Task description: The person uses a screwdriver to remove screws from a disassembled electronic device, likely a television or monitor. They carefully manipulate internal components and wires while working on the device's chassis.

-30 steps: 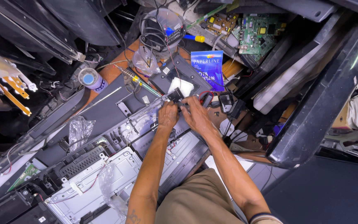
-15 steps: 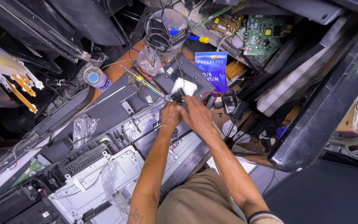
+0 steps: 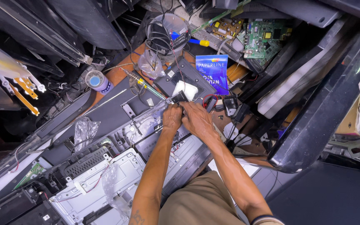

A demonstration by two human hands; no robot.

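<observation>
Frame centre — my left hand [image 3: 172,118] and right hand [image 3: 195,119], both clenched together on a small black part [image 3: 179,97] above the opened television chassis [image 3: 117,175].

A crowded repair bench [image 3: 117,75] of orange-brown wood fills the scene, hemmed by dark flat-screen panels [image 3: 326,112] leaning at right and far left, green circuit boards [image 3: 265,39] at the far edge, pale floor tiles [image 3: 267,179] near right, under bright even light

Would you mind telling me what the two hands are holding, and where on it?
Both the left hand and right hand close together on a small dark part at the grey chassis edge; the exact place of the hold is hidden by fingers.
</observation>
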